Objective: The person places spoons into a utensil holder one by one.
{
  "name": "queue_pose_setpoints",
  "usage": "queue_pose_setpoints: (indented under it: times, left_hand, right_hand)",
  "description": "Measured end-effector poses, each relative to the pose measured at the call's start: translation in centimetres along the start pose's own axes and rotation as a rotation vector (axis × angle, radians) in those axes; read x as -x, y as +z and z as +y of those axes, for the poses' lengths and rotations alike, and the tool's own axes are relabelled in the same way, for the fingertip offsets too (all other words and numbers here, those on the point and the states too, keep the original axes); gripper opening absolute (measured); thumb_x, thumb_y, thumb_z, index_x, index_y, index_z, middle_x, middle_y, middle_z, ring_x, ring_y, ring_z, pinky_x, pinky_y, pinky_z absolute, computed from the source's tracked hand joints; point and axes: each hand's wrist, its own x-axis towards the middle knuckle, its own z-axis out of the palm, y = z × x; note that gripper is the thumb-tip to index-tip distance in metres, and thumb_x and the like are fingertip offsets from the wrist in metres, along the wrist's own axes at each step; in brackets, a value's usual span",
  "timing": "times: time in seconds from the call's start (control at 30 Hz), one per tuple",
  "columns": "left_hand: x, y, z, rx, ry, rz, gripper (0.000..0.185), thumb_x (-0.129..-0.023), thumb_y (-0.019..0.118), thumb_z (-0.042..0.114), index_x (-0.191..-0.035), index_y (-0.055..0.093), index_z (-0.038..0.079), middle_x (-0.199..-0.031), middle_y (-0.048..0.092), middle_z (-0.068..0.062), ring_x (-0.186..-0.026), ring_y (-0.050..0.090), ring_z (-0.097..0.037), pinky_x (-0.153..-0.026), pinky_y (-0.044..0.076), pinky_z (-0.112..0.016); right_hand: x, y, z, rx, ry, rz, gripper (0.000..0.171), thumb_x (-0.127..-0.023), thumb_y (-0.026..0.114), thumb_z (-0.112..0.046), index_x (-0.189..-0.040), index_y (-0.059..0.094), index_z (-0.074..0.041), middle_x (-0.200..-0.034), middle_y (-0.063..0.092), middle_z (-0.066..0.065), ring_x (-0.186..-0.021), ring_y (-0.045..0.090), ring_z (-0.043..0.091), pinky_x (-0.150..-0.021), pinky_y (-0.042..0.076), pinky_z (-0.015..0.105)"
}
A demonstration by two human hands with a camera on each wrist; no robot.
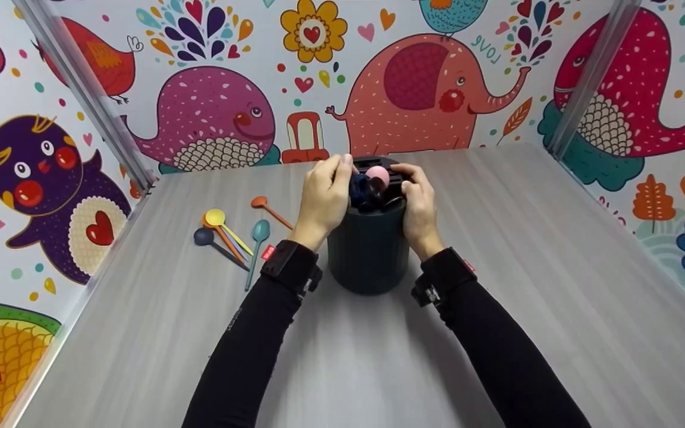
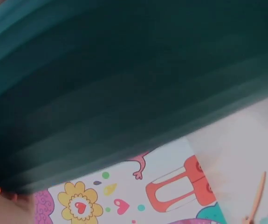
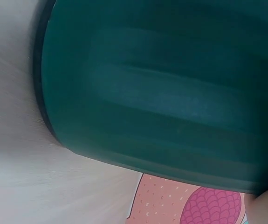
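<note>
While the left hand (image 1: 324, 189) grips the left rim of the dark green container (image 1: 368, 252), the right hand (image 1: 420, 208) grips its right side; the container stands on the grey table (image 1: 509, 238), a pink round piece (image 1: 378, 175) showing in its top; several coloured spoons (image 1: 215, 217) lie to its left.

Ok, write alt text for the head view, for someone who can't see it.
A person's left hand and right hand grip the top of a dark green container on a grey table, a pink rounded piece showing inside. Loose spoons in several colours lie left of it, before a cartoon-animal wall.
</note>
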Motion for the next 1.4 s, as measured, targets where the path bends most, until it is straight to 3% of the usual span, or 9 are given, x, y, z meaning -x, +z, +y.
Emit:
queue_pose_setpoints:
  times: [0.17,0.37,0.47,0.57,0.73,1.0,1.17,1.4]
  left_hand:
    - [-0.1,-0.8,-0.7,-0.019,0.028,0.032,0.034,-0.107,0.043,0.023,-0.098,0.069,0.004,-0.096,0.069,-0.009,-0.093,0.06,-0.025,-0.086,0.045,-0.04]
    - [0.0,-2.6,-2.4,-0.103,0.029,0.062,0.04,-0.104,0.042,0.032,-0.115,0.068,0.003,-0.117,0.068,-0.011,-0.113,0.057,-0.026,-0.1,0.042,-0.04]
    - [-0.1,-4.0,-3.5,-0.164,0.004,0.078,0.046,-0.103,0.042,0.037,-0.126,0.065,0.004,-0.13,0.063,-0.013,-0.125,0.052,-0.027,-0.109,0.037,-0.042]
    - [-0.2,-5.6,-4.6,-0.213,-0.074,0.08,0.052,-0.104,0.041,0.041,-0.137,0.058,0.005,-0.145,0.053,-0.015,-0.137,0.043,-0.029,-0.116,0.029,-0.046]
    - [0.2,-8.3,-6.9,-0.359,-0.272,-0.025,0.064,-0.104,0.04,0.05,-0.154,0.039,0.01,-0.163,0.023,-0.021,-0.148,0.025,-0.04,-0.118,0.018,-0.058]
    - [2.8,-11.0,-11.1,-0.5,-0.55,-0.191,0.081,-0.103,0.034,0.062,-0.165,0.007,0.016,-0.167,-0.01,-0.023,-0.152,0.001,-0.047,-0.117,0.005,-0.067]
    - [3.8,-10.8,-12.5,-0.582,-0.624,-0.33,0.087,-0.102,0.033,0.064,-0.164,0.002,0.012,-0.165,-0.015,-0.028,-0.151,-0.009,-0.05,-0.116,-0.003,-0.067]
    - [4.4,-8.7,-14.0,-0.662,-0.684,-0.47,0.087,-0.104,0.035,0.061,-0.163,-0.003,0.011,-0.165,-0.013,-0.028,-0.15,-0.012,-0.05,-0.117,-0.004,-0.065]
  right_hand:
    - [-0.1,-0.1,0.0,-0.007,-0.004,0.005,0.042,-0.09,0.039,-0.01,-0.121,0.064,0.005,-0.122,0.063,0.017,-0.108,0.056,0.02,-0.098,0.04,0.03]
    - [-0.2,-0.2,-0.1,-0.035,-0.008,0.008,0.042,-0.09,0.039,-0.008,-0.121,0.063,0.007,-0.122,0.062,0.019,-0.109,0.056,0.02,-0.099,0.039,0.03]
    - [-0.2,-0.2,-0.1,-0.035,-0.007,0.01,0.042,-0.09,0.038,-0.008,-0.121,0.063,0.007,-0.121,0.063,0.018,-0.109,0.056,0.02,-0.099,0.039,0.03]
    - [-0.2,-0.3,-0.2,-0.032,-0.008,0.011,0.042,-0.09,0.039,-0.009,-0.12,0.063,0.007,-0.121,0.063,0.018,-0.108,0.056,0.02,-0.098,0.039,0.03]
    - [-0.3,-0.5,-0.1,-0.032,-0.016,0.012,0.044,-0.09,0.038,-0.01,-0.122,0.061,0.008,-0.121,0.062,0.017,-0.108,0.056,0.02,-0.098,0.039,0.031]
    - [-0.3,-0.4,0.0,-0.032,-0.012,0.003,0.042,-0.09,0.038,-0.01,-0.122,0.062,0.006,-0.123,0.062,0.018,-0.109,0.057,0.021,-0.098,0.04,0.031]
    - [-0.2,-0.2,0.0,-0.018,-0.022,0.001,0.042,-0.091,0.038,-0.01,-0.122,0.062,0.005,-0.123,0.062,0.017,-0.109,0.057,0.021,-0.099,0.04,0.031]
    - [0.1,0.1,0.2,0.014,-0.03,0.001,0.043,-0.09,0.038,-0.013,-0.121,0.063,0.002,-0.122,0.063,0.014,-0.109,0.057,0.021,-0.098,0.04,0.032]
